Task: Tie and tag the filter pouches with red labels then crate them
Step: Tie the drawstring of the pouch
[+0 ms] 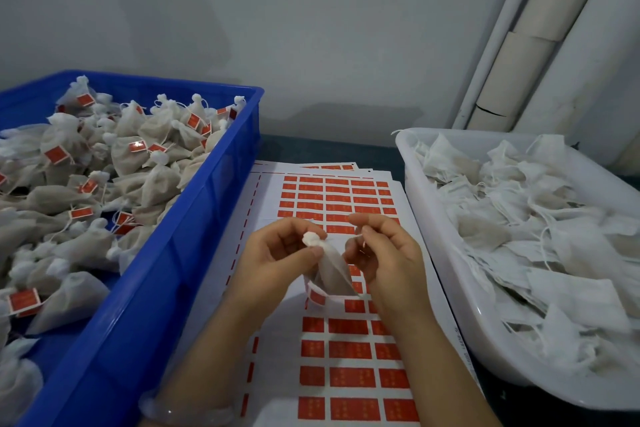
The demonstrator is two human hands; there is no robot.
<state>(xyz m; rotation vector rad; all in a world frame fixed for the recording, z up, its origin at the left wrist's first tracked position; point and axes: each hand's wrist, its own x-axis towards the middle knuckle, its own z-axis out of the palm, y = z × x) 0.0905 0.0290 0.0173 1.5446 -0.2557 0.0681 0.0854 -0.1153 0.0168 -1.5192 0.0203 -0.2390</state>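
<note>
A white filter pouch (330,270) hangs between my hands above the sheet of red labels (346,350). My left hand (277,260) pinches its gathered neck, where a white knot shows. My right hand (384,250) sits just right of the pouch and pinches the thin drawstring end. A red label (317,296) curls up from the sheet below the pouch. The blue crate (166,274) on the left holds several tied pouches with red tags (55,154). The white tub (460,274) on the right holds several flat untied pouches (540,236).
Label sheets are stacked between the crate and the tub on a dark table. A grey wall stands behind, with white pipes (512,55) at the far right corner. A pale bangle (187,412) circles my left wrist.
</note>
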